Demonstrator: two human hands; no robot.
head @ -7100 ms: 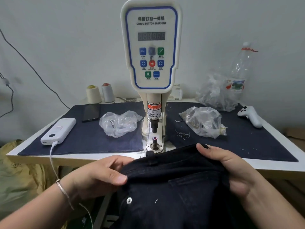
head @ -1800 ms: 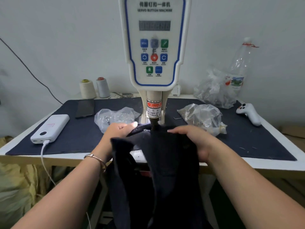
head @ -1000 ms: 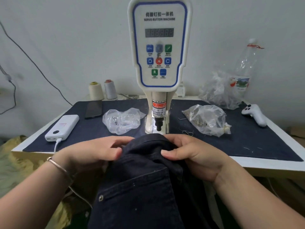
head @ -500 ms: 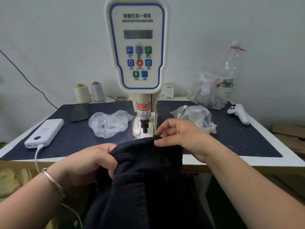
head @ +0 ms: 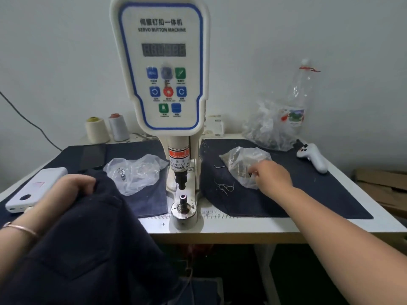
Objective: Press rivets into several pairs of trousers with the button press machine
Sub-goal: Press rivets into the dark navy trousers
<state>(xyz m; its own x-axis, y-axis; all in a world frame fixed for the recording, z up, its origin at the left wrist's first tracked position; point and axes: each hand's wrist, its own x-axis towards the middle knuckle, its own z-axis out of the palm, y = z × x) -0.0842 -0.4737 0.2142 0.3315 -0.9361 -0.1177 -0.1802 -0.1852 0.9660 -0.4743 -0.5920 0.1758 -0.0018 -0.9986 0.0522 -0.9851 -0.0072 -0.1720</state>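
The white button press machine (head: 163, 69) stands at the table's middle, its lower die (head: 183, 200) bare below the punch (head: 181, 180). My left hand (head: 63, 192) grips a fold of the dark navy trousers (head: 88, 243), held left of the die and hanging over the table's front edge. My right hand (head: 272, 176) reaches into the clear plastic bag (head: 239, 160) right of the machine, fingers curled at the bag's opening; what they touch is hidden. A second clear bag (head: 134, 172) with metal parts lies left of the machine.
A dark cloth mat (head: 308, 194) covers the white table (head: 264, 225). A white power bank (head: 33, 188) and a phone (head: 92, 155) lie at the left, two thread cones (head: 105, 128) behind. At the right are a crumpled bag with a plastic bottle (head: 297, 102) and a white controller (head: 312, 157).
My right hand has let go of the trousers and moved right into the plastic bag. My left hand has pulled the trousers left off the die, which now shows.
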